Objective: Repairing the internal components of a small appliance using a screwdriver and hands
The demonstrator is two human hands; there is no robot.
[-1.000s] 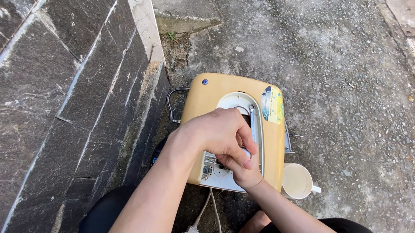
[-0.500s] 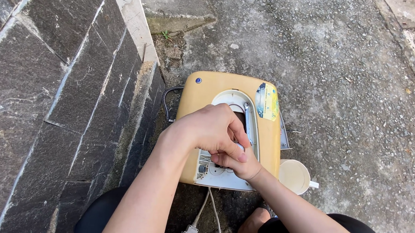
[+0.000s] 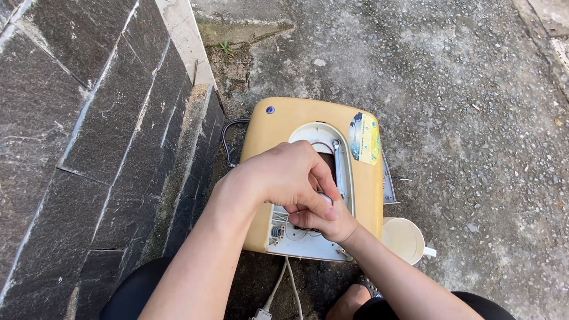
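I see the yellow appliance point(image 3: 311, 126) on the concrete ground, just beside the stone wall point(image 3: 74, 138). My left hand point(image 3: 290, 176) and right hand point(image 3: 323, 222) pinch a small part in its opened middle; unfinished.

One head cam, looking steeply down, close on yellow appliance point(image 3: 309, 180) by stone wall point(image 3: 74, 138).

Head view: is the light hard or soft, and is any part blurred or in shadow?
Head view: hard sunlight on the concrete ground; the left hand shades the opened yellow appliance beneath it, where the right hand works; the picture is sharp, and the stone wall leans from wide-lens distortion.
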